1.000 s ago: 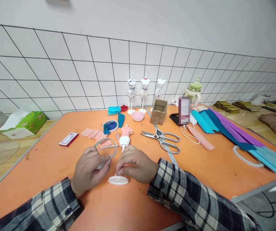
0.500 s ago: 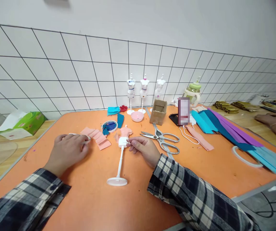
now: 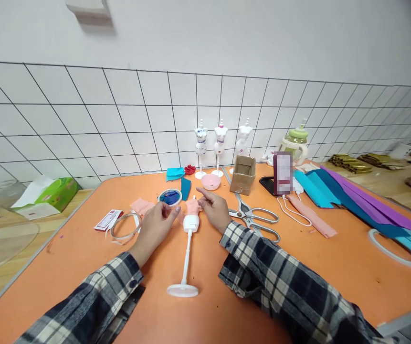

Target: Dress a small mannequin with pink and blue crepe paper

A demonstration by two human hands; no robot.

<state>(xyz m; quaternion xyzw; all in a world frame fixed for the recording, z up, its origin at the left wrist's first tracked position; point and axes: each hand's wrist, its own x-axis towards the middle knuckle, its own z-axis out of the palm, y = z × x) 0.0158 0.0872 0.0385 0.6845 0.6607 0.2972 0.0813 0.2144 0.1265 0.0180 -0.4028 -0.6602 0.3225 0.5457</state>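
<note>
Now your left hand [image 3: 155,224] and right hand [image 3: 215,209] each pinch the soft pink paper [image 3: 192,206] on the mannequin [image 3: 191,223], upright on the counter [image 3: 334,267]; it seems light and tippy, so grip its torso.

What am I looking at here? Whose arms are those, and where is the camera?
There is no machine here. A person wears a camera on the head, so you see what they see: their own arms in checked sleeves, reaching over an orange table. The left hand and right hand meet at a tiny dress mannequin on a white stand, with fingertips at the pink paper around it. Whether they pinch it is hard to tell. Nearby lie a clear tape ring, scissors, a pink bowl, a cardboard box and long blue and purple paper strips. Three more little mannequins stand by the tiled wall.
</note>
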